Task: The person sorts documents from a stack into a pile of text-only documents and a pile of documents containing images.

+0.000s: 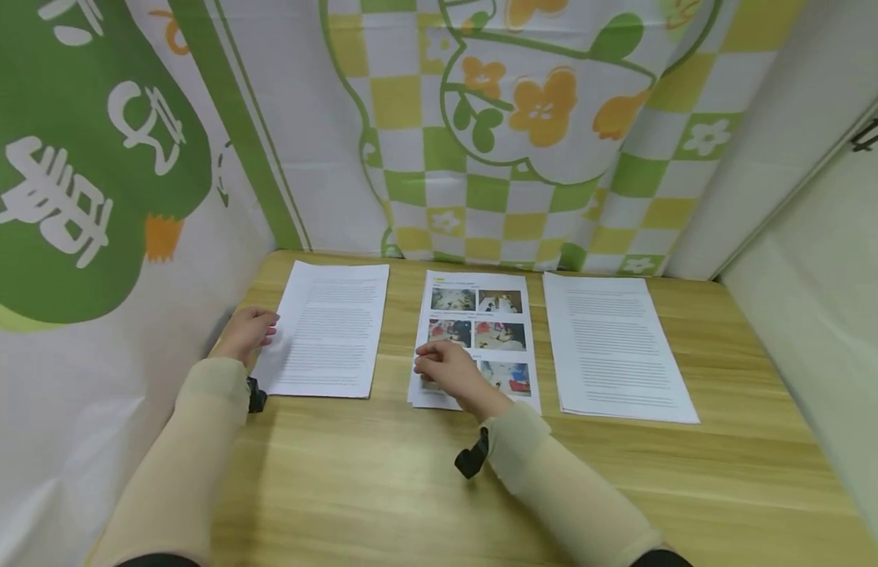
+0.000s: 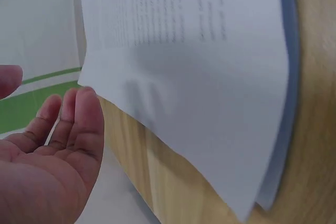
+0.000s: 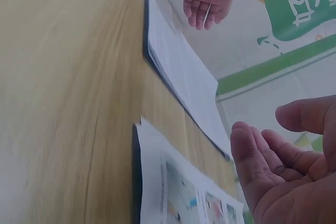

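Three stacks of paper lie side by side on a wooden table [image 1: 410,488]. My left hand [image 1: 257,327] sits at the left edge of the left text stack [image 1: 330,331]. In the left wrist view its palm faces up with relaxed fingers [image 2: 79,124] beside that stack [image 2: 199,77], holding nothing. My right hand [image 1: 439,366] is over the lower left of the middle sheet with colour photos [image 1: 491,335]. In the right wrist view the right hand's fingers [image 3: 252,161] are loosely bent just above the photo sheet [image 3: 178,192] and grip nothing.
A third text stack [image 1: 616,346] lies at the right. Green, yellow and white printed cloth [image 1: 481,134] hangs close behind and along the left side. A pale wall panel [image 1: 814,299] bounds the right. Bare wood fills the table's front half.
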`<state>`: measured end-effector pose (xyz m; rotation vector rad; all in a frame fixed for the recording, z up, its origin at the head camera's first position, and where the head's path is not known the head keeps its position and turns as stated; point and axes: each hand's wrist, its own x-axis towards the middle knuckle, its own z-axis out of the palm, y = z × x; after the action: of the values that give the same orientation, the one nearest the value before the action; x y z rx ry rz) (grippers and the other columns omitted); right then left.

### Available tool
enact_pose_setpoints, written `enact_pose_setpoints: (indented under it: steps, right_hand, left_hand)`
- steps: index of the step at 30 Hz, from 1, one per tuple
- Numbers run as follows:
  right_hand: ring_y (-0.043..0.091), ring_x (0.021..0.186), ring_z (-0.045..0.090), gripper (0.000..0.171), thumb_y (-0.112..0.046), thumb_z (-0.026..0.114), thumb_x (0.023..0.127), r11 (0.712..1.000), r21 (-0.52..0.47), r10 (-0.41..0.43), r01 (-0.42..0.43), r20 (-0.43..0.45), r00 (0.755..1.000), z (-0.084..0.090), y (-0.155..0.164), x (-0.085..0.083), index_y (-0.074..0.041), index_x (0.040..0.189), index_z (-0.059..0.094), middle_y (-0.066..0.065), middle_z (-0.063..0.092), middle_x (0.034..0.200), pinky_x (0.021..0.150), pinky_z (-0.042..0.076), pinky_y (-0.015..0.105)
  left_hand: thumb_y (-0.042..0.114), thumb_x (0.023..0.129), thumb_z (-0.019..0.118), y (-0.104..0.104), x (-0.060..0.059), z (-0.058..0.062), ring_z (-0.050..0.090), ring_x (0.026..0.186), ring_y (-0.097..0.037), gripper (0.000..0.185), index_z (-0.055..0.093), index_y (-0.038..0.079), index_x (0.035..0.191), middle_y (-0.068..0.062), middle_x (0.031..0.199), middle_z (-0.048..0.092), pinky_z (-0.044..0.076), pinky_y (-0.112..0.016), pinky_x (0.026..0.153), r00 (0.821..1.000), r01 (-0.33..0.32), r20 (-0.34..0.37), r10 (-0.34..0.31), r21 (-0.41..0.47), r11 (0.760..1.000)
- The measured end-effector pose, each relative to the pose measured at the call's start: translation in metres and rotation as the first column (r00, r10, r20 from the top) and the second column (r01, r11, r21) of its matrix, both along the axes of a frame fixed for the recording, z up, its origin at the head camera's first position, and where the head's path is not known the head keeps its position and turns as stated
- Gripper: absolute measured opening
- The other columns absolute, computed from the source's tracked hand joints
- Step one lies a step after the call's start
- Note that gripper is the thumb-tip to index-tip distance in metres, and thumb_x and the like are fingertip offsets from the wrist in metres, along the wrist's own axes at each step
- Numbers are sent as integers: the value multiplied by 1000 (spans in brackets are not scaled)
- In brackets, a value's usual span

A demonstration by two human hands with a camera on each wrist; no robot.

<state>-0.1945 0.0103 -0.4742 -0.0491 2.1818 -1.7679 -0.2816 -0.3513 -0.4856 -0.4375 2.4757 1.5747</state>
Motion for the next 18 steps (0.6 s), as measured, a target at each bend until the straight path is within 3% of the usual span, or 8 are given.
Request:
enact_pose_setpoints:
  steps: [7, 15, 17, 18]
  right_hand:
    - [37, 110, 66, 33, -6, 58, 103, 999, -43, 20, -18, 54, 998, -3, -31, -7, 13, 130, 58, 29, 64, 123, 96, 56, 44]
    - [38, 101, 69, 21, -6, 61, 100, 996, 86, -6, 3, 30, 1000, -5, -59, -18, 8, 116, 65, 19, 71, 99, 84, 59, 36]
    - [38, 101, 69, 20, -6, 61, 101, 994, 108, -7, 3, 35, 999, -5, -63, -20, 8, 114, 66, 18, 72, 98, 81, 58, 33]
    - [37, 99, 70, 19, -7, 62, 101, 993, 116, -6, 2, 34, 999, -7, -64, -21, 7, 113, 67, 16, 72, 97, 79, 58, 31]
  left_hand:
    - [22, 106, 46, -11, 3, -6, 49, 96, -22, 53, 43, -14, 146, -15, 115, 51, 47, -30, 80, 999, -17, 44, 21, -73, 997]
    - [27, 104, 42, -15, 8, -5, 49, 105, -30, 54, 48, -14, 137, -20, 120, 50, 44, -36, 84, 997, -5, 81, 16, -134, 991]
    - [25, 102, 44, -14, 5, -9, 51, 95, -28, 44, 58, -14, 117, -17, 105, 56, 45, -33, 77, 997, -29, 73, 39, -131, 991]
    - [24, 102, 45, -12, 4, -11, 51, 96, -28, 44, 59, -15, 117, -17, 105, 56, 44, -33, 77, 997, -38, 68, 48, -138, 990]
